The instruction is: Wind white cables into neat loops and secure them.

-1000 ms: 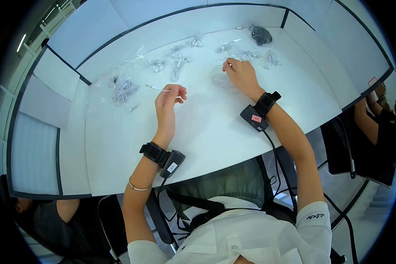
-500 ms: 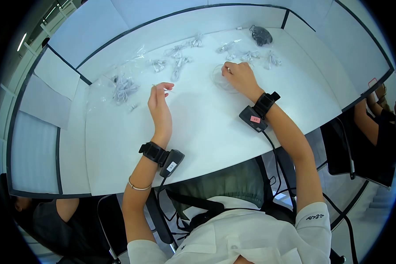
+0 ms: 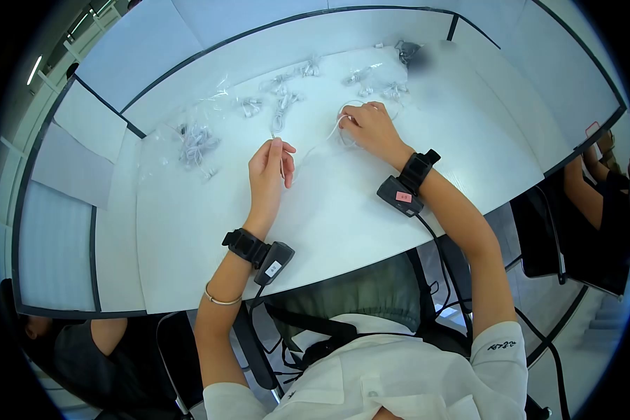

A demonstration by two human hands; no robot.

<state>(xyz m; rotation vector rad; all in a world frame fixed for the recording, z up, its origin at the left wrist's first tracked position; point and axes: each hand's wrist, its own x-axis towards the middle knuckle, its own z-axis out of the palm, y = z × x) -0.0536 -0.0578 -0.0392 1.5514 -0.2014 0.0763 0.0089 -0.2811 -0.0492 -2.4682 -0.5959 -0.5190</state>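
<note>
A thin white cable (image 3: pixel 320 144) runs in a loose curve between my two hands above the white table. My left hand (image 3: pixel 267 168) is closed, thumb against fingers, on one end of it. My right hand (image 3: pixel 374 127) is bent over the looped part of the cable, its fingers pinching the strand; its fingertips are partly hidden. Just beyond my left hand lies a bundled white cable (image 3: pixel 281 115). Black devices are strapped to both wrists.
At the left lies a heap of white cables (image 3: pixel 198 145) in clear plastic. More tied bundles (image 3: pixel 393 91) lie along the back, near a dark pouch-like object (image 3: pixel 407 52), beside a blurred patch. Low partition walls (image 3: pixel 287 35) enclose the table. Other people sit at both sides.
My left hand has moved right and slightly toward me. The cable now stretches visibly between the hands. My right hand has shifted slightly left.
</note>
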